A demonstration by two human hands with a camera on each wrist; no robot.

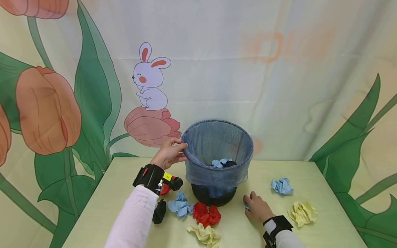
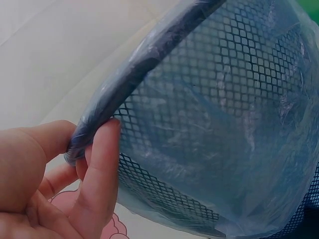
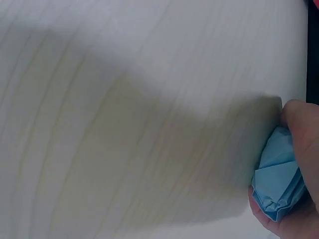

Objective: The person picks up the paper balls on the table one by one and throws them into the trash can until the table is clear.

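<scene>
A mesh wastebasket [image 1: 217,175] lined with a translucent blue bag stands upright at the table's back. My left hand [image 1: 170,153] pinches its bag-covered rim [image 2: 134,74] on the left side, thumb and fingers on either side of the rim. Inside lie a crumpled blue paper ball [image 1: 219,162] and something black [image 1: 228,164]. To the right of the basket, low at the table, my right hand [image 1: 258,208] grips another crumpled blue paper ball [image 3: 279,174], mostly hidden by the fingers in the head view.
Left of and before the basket lie crumpled papers: blue [image 1: 180,205], red [image 1: 206,214], yellow [image 1: 205,235], black [image 1: 159,211] and a partly hidden red one [image 1: 165,188]. Right of my right hand lie a blue ball [image 1: 282,186] and a yellow ball [image 1: 303,213]. A printed curtain [image 1: 217,69] hangs behind.
</scene>
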